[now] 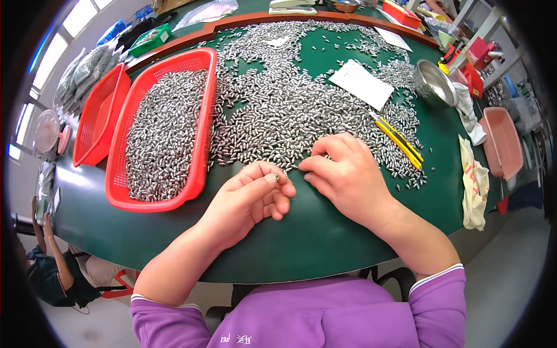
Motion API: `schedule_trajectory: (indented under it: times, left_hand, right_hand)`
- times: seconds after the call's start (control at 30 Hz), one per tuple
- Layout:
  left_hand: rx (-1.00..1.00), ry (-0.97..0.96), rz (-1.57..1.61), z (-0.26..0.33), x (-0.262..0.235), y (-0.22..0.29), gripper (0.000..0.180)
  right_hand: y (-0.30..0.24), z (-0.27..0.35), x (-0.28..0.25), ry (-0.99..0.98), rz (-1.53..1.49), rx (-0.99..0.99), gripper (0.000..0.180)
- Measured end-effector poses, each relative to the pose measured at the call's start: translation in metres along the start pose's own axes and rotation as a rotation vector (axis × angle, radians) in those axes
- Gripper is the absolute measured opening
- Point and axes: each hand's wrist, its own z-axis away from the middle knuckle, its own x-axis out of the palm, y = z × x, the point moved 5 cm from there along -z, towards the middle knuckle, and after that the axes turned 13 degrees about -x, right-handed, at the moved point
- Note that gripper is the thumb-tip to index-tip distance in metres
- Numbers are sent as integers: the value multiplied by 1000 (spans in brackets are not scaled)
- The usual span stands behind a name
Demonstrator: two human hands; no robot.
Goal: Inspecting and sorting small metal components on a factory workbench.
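A wide heap of small, shiny, silver bullet-shaped metal parts [272, 116] covers much of the green table. My left hand [246, 200] is palm-up at the heap's near edge, its thumb and forefinger closed on one small metal part [277, 177]. Just right of it, my right hand [348, 177] is palm-down, thumb and forefinger pinched together at another small metal part beside the heap. Its other fingers are curled under and mostly hidden. Left of my hands, a red plastic basket [210, 116] is filled with the same parts.
A second red basket [93, 124] stands farther left. Among the parts on the right lie white paper slips [362, 84] and a yellow cutter knife [400, 142]. A steel bowl [435, 84] and cloths [474, 185] line the right edge. A wooden rail [255, 19] bounds the back. Another person sits at lower left.
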Motion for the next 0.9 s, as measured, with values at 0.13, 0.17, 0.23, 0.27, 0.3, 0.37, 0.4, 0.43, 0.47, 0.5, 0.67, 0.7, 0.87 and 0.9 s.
schedule_trajectory:
  times: [0.13,0.17,0.23,0.27,0.3,0.37,0.4,0.43,0.47,0.5,0.67,0.7,0.87,0.9]
  left_hand:
    - [-10,-42,-7,-1,-1,-1,16]
    - [-19,-61,-12,0,0,-2,17]
    - [-19,-54,-46,0,2,-3,18]
    - [-48,-42,-95,0,4,-4,19]
    - [-80,-29,-147,1,5,-5,19]
    - [-62,-29,-170,2,4,-5,20]
    - [-63,-17,-202,1,4,-5,20]
    - [-65,-5,-234,1,3,-5,20]
    - [-63,-4,-233,1,3,-5,20]
    - [-71,-2,-236,2,4,-4,19]
    - [-75,-39,-106,2,2,-6,20]
    - [-75,-75,-73,1,1,-6,21]
    - [-92,-98,-65,4,3,-4,22]
    - [-96,-95,-68,3,4,-4,22]
  right_hand:
    - [-4,-6,-14,132,-90,4,18]
    - [-9,-9,-19,203,-109,-39,19]
    - [-17,-12,-23,218,-159,-99,19]
    - [-21,-12,-22,201,-163,-122,18]
    - [-22,-12,-20,201,-163,-124,18]
    - [-22,-10,-16,185,-173,-130,18]
    - [-21,-10,-17,178,-189,-118,17]
    - [-20,-10,-17,177,-190,-120,17]
    - [-17,-9,-16,168,-237,-91,16]
    - [-15,-8,-15,161,-282,-62,15]
    - [-10,-7,-10,141,-412,29,12]
    - [-9,-7,-9,137,-448,56,11]
    - [-8,-6,-5,137,-564,135,9]
    - [-6,-5,-4,132,-595,156,9]
